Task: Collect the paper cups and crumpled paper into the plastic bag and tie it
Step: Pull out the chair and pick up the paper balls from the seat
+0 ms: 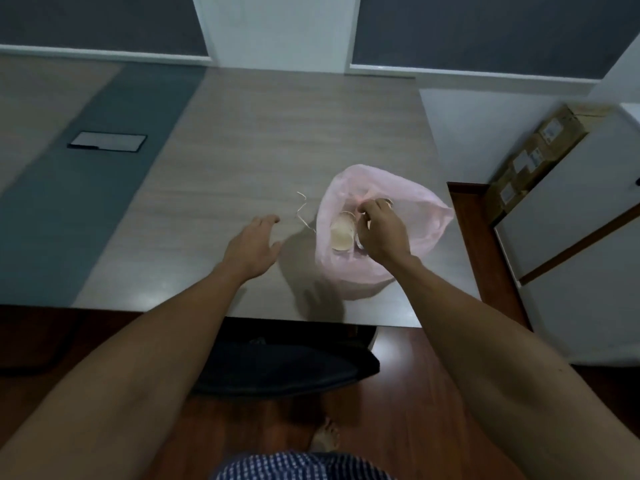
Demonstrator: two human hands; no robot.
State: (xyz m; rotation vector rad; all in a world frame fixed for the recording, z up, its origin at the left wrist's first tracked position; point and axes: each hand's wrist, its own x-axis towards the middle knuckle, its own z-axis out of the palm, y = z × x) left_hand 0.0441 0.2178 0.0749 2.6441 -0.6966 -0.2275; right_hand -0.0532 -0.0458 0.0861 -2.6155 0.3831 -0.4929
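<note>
A pale pink plastic bag (408, 199) stands open on the wooden table, right of centre. Inside it I see a paper cup (341, 233) lying on its side. My right hand (379, 228) is over the bag's mouth, its fingers curled and pinching the bag's inner rim near the cup. My left hand (252, 245) hovers flat above the table to the left of the bag, fingers relaxed and holding nothing. A thin pale string (302, 209) lies on the table between my left hand and the bag.
The table (242, 133) has a grey strip with a black-framed flap (107, 142) at the left. A dark chair seat (277, 368) sits under the near edge. Cardboard boxes (533, 157) and a white cabinet (571, 220) stand on the right.
</note>
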